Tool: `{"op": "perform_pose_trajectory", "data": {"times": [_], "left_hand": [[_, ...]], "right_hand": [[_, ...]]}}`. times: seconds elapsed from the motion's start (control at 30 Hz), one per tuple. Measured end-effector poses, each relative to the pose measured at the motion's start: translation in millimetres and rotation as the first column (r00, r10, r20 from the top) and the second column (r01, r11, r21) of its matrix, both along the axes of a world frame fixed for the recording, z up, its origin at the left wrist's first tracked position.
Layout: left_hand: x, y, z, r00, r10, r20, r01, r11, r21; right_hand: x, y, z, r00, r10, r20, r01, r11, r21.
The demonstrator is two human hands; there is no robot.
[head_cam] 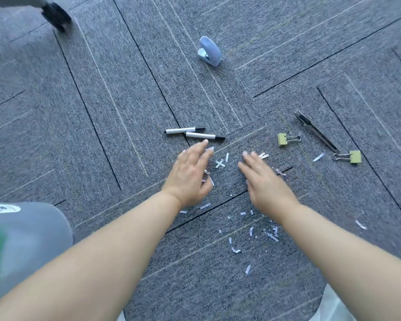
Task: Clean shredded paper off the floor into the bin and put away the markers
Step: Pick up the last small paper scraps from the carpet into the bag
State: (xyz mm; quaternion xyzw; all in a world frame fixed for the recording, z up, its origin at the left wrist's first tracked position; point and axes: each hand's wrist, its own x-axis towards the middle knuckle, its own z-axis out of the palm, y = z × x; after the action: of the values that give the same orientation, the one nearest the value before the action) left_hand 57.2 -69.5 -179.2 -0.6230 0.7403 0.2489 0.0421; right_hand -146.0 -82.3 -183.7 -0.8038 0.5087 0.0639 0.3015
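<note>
Two white markers with black caps lie side by side on the grey carpet, one (pixel 183 130) just behind the other (pixel 204 136). Small shreds of white paper (pixel 220 163) are scattered between and below my hands, with more shreds (pixel 271 236) nearer to me. My left hand (pixel 189 176) hovers flat just below the markers, fingers straight. My right hand (pixel 265 181) is spread flat over the shreds, fingers straight, with a few scraps poking out by its fingertips. Neither hand holds anything that I can see.
A pale blue hole punch (pixel 210 50) sits farther away. To the right lie two yellow-green binder clips (pixel 285 139) (pixel 351 156) and a dark utility knife (pixel 315 133). A grey bin (pixel 33 232) stands at lower left. A chair castor (pixel 56 16) is top left.
</note>
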Motion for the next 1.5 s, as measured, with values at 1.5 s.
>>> {"op": "perform_pose_trajectory", "data": {"times": [1.5], "left_hand": [[-45.2, 49.5, -7.4, 0.8, -0.591, 0.106, 0.583, 0.807, 0.097]], "right_hand": [[-77.3, 64.9, -7.3, 0.985, 0.137, 0.104, -0.135, 0.99, -0.025]]}}
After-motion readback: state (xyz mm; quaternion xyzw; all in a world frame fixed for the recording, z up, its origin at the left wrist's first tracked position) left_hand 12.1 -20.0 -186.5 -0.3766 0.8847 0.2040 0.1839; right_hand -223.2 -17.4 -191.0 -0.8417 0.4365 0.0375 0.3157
